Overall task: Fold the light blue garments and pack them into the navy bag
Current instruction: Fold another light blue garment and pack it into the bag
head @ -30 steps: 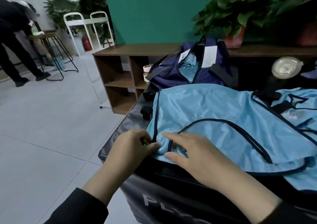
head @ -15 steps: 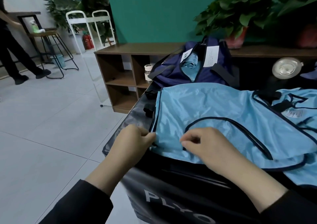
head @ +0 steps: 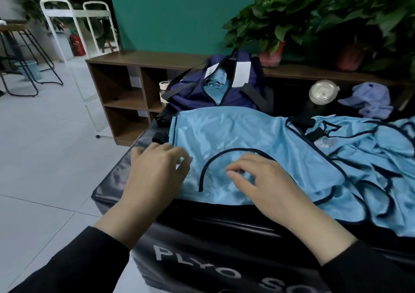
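Note:
A light blue vest with navy trim lies spread flat on a black padded box. My left hand rests at the vest's left edge, fingers spread and blurred. My right hand lies on the cloth beside the curved navy armhole trim, its fingers loosely bent with the tips on the fabric. Neither hand pinches the cloth. More light blue garments lie in a crumpled heap to the right. Behind the vest stands the navy bag, open, with a light blue garment showing inside.
A brown wooden shelf unit stands behind the box, with potted plants on top. A lavender cap and a round lamp sit at the back right. To the left are tiled floor, a white rack and stools.
Both hands pinched the vest's near left corner before; now they have let go and lie on the cloth, farther apart. The vest lies flatter.

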